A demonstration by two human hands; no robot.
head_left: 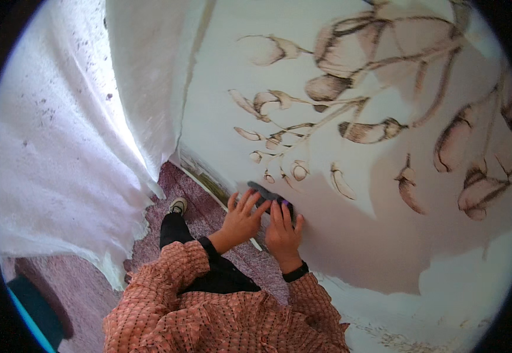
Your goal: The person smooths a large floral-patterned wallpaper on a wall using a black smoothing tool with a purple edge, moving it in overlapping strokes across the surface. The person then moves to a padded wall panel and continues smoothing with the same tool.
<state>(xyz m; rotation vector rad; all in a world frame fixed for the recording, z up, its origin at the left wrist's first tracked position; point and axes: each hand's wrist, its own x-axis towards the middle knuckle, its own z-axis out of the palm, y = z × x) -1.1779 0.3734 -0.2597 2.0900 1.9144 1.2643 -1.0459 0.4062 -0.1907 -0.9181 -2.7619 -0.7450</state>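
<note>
A small dark grey, soft-looking piece [261,190], perhaps a folded cloth, lies at the left edge of a large white sheet [332,235] painted with brown pods and stems. My left hand [243,219] has its fingers stretched out and apart, their tips at the near side of the grey piece. Close beside it, my right hand [283,234] has its fingers bent over the piece's right end, pressing it against the sheet. A small purple spot shows by those fingertips. The underside of the grey piece is hidden.
White fabric [50,147] with ragged edges hangs or lies at the left. Below it is a pinkish-purple patterned floor covering [85,288], with my shoe [178,205] on it. A dark teal object [35,306] stands lower left. Shadows cross the painted sheet.
</note>
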